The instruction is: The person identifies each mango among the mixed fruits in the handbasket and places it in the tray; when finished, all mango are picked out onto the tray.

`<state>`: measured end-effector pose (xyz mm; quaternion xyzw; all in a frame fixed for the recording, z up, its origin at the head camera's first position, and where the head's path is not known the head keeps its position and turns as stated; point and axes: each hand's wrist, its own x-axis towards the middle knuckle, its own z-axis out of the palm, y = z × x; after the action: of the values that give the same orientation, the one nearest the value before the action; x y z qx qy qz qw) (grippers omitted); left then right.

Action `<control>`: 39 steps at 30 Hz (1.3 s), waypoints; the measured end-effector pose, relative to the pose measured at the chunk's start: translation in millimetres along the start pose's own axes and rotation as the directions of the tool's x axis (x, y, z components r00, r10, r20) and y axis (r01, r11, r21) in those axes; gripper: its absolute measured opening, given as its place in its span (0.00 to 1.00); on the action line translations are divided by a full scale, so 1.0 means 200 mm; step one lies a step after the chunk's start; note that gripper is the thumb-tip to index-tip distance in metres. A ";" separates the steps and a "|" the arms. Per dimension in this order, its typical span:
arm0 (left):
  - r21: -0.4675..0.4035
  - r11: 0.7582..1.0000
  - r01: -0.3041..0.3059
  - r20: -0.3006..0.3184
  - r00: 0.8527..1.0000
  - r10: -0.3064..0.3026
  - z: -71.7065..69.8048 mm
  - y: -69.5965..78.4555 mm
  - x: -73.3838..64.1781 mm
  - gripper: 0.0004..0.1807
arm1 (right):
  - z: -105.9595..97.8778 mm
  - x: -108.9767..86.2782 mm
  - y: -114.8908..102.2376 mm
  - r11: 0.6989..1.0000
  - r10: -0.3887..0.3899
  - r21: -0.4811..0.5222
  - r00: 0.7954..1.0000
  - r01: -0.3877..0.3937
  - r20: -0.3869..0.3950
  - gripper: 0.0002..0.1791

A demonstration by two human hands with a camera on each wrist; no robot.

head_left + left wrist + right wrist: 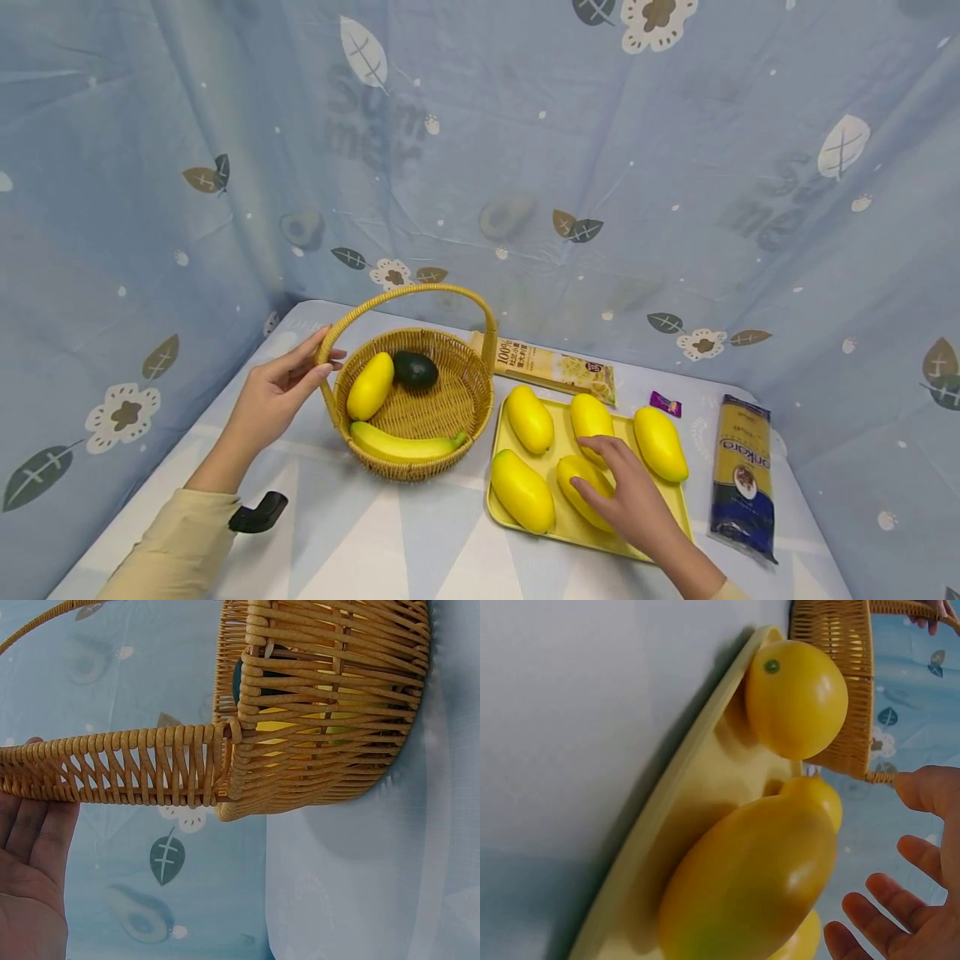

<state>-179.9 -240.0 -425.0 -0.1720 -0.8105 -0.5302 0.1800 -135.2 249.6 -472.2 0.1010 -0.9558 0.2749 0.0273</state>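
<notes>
My left hand holds the upright handle of a woven basket at its left side, thumb in front and fingers behind. Inside the basket lie a yellow mango, a dark green avocado and a banana. Over the yellow tray, right of the basket, my right hand hovers with spread fingers, close to the front middle mango. In the right wrist view a gap shows between those fingers and that mango. Several other mangoes sit on the tray.
Behind the tray lies a long noodle packet, partly hidden by the basket. A small purple wrapped sweet is near the tray's back right corner. Further right lies a blue and gold packet. A patterned curtain encloses the table.
</notes>
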 end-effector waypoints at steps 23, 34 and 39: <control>-0.007 1.000 -0.010 0.004 1.000 0.010 0.00 0.01 0.00 0.32 | 0.01 0.32 -0.38 0.968 -0.246 0.072 0.966 0.241 0.080 0.29; -0.023 1.000 -0.001 0.017 1.000 0.001 0.00 0.00 0.00 0.32 | 0.12 0.56 -0.55 0.929 -0.364 0.138 0.914 0.343 0.179 0.31; -0.010 1.000 0.005 0.012 1.000 -0.004 0.00 0.00 0.00 0.32 | 0.17 0.68 -0.64 0.927 -0.367 0.163 0.905 0.338 0.214 0.32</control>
<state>-180.8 -240.8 -425.1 -0.1742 -0.8092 -0.5337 0.1731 -241.6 101.1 -420.7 0.3063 -0.8992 0.3092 -0.0457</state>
